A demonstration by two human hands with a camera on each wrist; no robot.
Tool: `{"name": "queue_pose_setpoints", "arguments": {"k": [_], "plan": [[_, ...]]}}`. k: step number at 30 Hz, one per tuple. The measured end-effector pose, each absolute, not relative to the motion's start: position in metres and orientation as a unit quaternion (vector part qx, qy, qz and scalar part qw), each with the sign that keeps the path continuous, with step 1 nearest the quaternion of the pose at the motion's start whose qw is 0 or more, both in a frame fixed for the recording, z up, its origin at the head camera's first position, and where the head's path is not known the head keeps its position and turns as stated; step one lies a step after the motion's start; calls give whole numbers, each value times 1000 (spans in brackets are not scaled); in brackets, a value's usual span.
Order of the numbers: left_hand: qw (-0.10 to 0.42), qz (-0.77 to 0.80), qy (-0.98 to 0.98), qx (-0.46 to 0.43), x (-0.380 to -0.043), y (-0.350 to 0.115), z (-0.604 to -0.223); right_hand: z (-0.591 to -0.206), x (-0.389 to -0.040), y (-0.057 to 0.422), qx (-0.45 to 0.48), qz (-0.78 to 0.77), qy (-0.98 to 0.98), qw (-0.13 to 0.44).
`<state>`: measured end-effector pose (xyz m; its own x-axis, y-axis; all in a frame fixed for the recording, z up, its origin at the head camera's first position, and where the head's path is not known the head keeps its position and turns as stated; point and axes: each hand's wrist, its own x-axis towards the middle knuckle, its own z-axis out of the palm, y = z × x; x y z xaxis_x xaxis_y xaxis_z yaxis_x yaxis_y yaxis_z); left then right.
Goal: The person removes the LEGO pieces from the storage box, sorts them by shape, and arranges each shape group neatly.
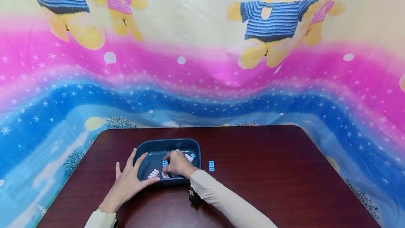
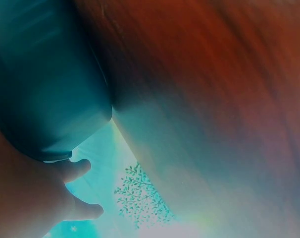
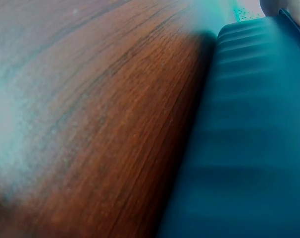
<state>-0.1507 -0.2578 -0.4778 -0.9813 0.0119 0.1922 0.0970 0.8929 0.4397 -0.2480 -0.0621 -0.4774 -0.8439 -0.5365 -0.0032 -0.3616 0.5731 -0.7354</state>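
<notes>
My left hand [image 1: 128, 182] spreads its fingers at the left end of a dark blue-grey tray [image 1: 200, 150], with the thumb along its near rim. In the left wrist view, fingers [image 2: 83, 208] extend past the tray's corner. My right hand [image 1: 178, 164] reaches over the near side into the tray. Its fingertips and thumb pinch a blue toy brick [image 1: 165, 163]. Just below the thumb lies a pink brick [image 1: 165, 175], partly covered; another pink brick [image 1: 153, 173] lies to its left. The right wrist view shows the tray's ribbed outer wall [image 3: 239, 148], not the right fingers.
More pink bricks [image 1: 189, 157] and a blue piece [image 1: 193, 156] are at the tray's right end. One blue brick [image 1: 211, 165] lies on the brown wooden table [image 1: 269, 171], right of the tray. A patterned cloth [image 1: 205, 73] hangs behind the table.
</notes>
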Motion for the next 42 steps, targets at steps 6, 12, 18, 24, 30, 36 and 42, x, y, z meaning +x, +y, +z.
{"name": "queue_pose_setpoints", "arguments": {"k": [6, 12, 18, 24, 30, 36, 42], "plan": [[89, -232, -968, -27, -150, -258, -477, -475, -246, -63, -247, -387, 880, 123], [84, -232, -969, -25, -150, -256, -476, -473, -246, -60, -270, -358, 889, 98], [85, -235, -968, -27, -152, -255, -475, -469, -247, -57, -283, -339, 895, 55], [82, -228, -970, -25, -151, -256, -476, -468, -246, -54, -280, -354, 890, 65], [77, -229, -970, -20, -150, -256, -476, -466, -245, -50, -296, -361, 881, 73], [77, -232, -969, -20, -151, -255, -476, -463, -243, -41, -291, -364, 883, 66], [72, -234, -969, -18, -151, -255, -477, -456, -242, -30, -293, -355, 886, 53]]}}
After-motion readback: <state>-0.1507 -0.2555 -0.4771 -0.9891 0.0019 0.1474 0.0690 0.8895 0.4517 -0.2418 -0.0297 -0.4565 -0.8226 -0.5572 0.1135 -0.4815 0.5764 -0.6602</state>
